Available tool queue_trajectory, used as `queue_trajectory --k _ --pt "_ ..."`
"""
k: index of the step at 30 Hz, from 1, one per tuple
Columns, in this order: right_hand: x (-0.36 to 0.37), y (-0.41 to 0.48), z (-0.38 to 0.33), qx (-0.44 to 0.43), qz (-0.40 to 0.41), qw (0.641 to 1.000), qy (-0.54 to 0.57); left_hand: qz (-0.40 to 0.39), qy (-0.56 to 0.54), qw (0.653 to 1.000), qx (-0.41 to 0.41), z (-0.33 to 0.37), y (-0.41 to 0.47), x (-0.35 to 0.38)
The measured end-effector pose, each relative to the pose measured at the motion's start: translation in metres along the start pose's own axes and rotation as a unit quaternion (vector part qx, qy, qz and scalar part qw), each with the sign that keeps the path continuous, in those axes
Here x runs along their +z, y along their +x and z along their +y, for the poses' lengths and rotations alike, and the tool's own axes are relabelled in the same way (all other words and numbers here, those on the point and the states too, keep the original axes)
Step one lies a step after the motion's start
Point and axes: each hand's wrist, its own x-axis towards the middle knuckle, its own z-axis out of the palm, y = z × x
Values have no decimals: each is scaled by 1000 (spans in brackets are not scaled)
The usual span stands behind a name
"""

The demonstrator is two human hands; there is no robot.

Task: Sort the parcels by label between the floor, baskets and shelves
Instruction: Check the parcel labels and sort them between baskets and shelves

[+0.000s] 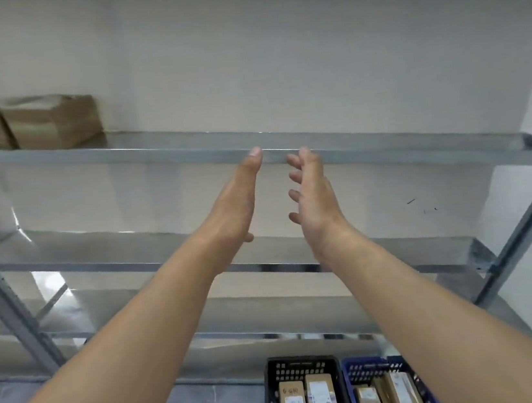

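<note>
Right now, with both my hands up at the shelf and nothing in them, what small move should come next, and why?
Probably lower both hands to the black basket and lift out one parcel. The left hand and right hand are open and empty, while labelled parcels sit in it and in the blue basket; the shelf shows only two boxes at its left end.
</note>
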Motion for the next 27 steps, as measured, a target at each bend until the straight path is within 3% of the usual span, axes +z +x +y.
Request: queue_trajectory --k 11,27 --pt "-6 -2 -68 -80 -125 989 18 122 23 991 53 74 -32 5" --pt "36 -51 -56 -78 -346 933 63 363 69 929 23 55 -126 -5"
